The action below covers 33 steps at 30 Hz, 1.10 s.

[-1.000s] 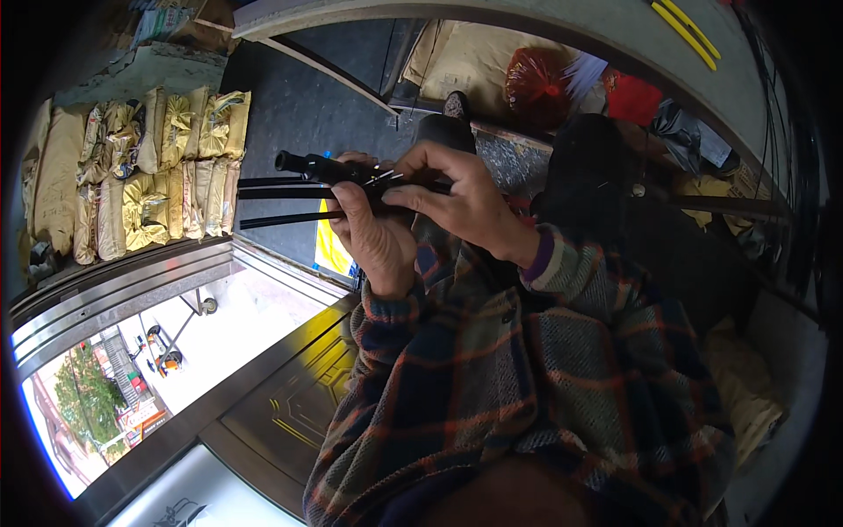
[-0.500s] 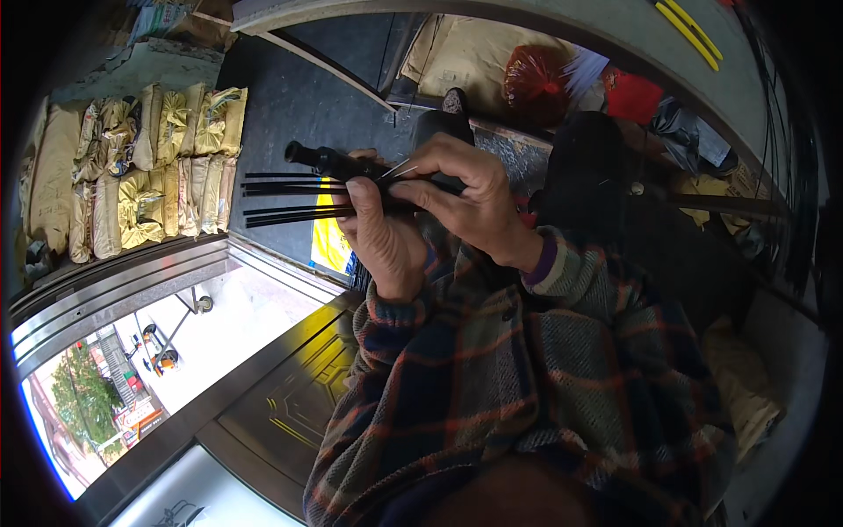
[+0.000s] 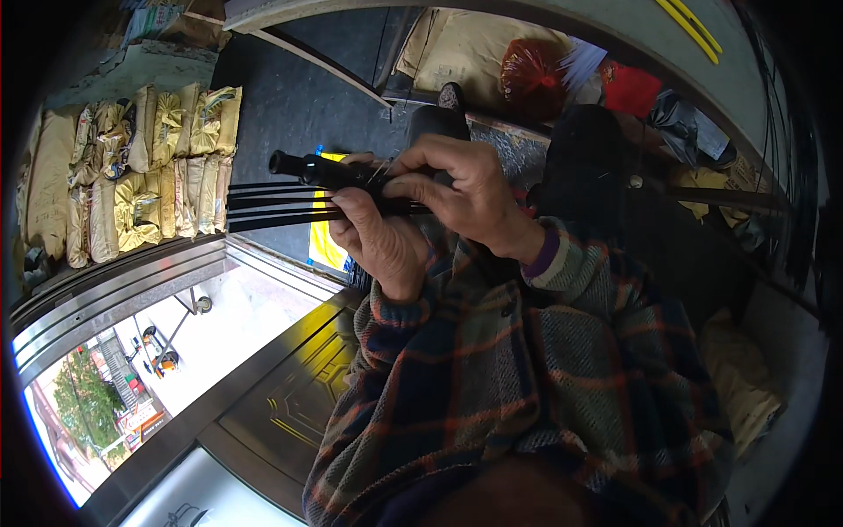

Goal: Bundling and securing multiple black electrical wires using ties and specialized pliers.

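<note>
My left hand [image 3: 378, 241] is closed around a bundle of several thin black rods [image 3: 281, 220], its thumb pressed on top. The rods stick out to the left, roughly level. Just above them lies a black stepped tube [image 3: 320, 170] with a rounded open end, also in the left hand's grip. At the tube's right end, my right hand [image 3: 470, 193] is closed, with thumb and forefinger pinched together. A thin pale wire-like piece [image 3: 379, 169] shows beside those fingertips. The fingers hide where tube and rods meet.
Stacked tan sacks [image 3: 162, 167] stand on the left. A yellow sheet [image 3: 327, 241] lies under the hands. Above are a metal frame bar [image 3: 316, 66], a red plastic bag [image 3: 533, 75] and yellow strips [image 3: 689, 26]. A dark panelled door [image 3: 290, 386] is at lower left.
The tube and rods have shifted slightly left, and the tube's free end sits a little lower. My right hand keeps its pinch close to the tube's right end.
</note>
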Each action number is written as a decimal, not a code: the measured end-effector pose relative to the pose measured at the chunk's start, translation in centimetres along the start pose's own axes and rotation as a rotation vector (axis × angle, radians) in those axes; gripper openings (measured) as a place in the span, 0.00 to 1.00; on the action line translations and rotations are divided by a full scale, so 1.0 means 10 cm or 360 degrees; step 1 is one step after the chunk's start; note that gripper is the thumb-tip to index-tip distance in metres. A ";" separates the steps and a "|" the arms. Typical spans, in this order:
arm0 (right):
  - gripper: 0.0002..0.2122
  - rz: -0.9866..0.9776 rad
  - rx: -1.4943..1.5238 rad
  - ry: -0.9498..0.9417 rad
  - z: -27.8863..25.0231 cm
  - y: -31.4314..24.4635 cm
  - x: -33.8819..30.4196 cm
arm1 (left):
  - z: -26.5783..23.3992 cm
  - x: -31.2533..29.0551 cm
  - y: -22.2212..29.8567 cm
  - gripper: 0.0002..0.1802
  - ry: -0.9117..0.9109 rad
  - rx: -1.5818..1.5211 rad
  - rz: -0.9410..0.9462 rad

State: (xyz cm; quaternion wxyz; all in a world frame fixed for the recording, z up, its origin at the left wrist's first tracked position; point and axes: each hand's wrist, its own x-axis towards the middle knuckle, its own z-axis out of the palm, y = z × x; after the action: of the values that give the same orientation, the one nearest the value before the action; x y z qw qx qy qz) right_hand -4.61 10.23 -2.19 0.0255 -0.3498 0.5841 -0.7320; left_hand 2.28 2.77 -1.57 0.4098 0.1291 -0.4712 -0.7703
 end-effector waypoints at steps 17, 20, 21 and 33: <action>0.17 0.0796 0.0598 -0.0356 -0.04 0.03 0.01 | 0.01 0.11 0.02 0.28 -0.0390 0.0470 0.0260; 0.18 0.0860 0.0794 -0.0323 -0.04 0.06 0.03 | 0.03 0.09 0.03 0.28 -0.0402 0.0422 0.0209; 0.18 0.0870 0.0811 -0.0303 -0.05 0.06 0.03 | 0.04 0.08 0.04 0.28 -0.0397 0.0412 0.0198; 0.20 0.0949 0.1331 -0.0325 -0.10 0.29 0.05 | 0.10 0.15 0.03 0.12 -0.0661 0.0712 0.0332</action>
State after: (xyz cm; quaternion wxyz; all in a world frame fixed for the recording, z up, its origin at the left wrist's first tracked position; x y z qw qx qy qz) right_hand -6.57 9.99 -4.54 0.4269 -0.1979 0.3108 -0.8258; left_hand 0.87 2.22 -0.52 0.3430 0.0071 -0.7131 -0.6113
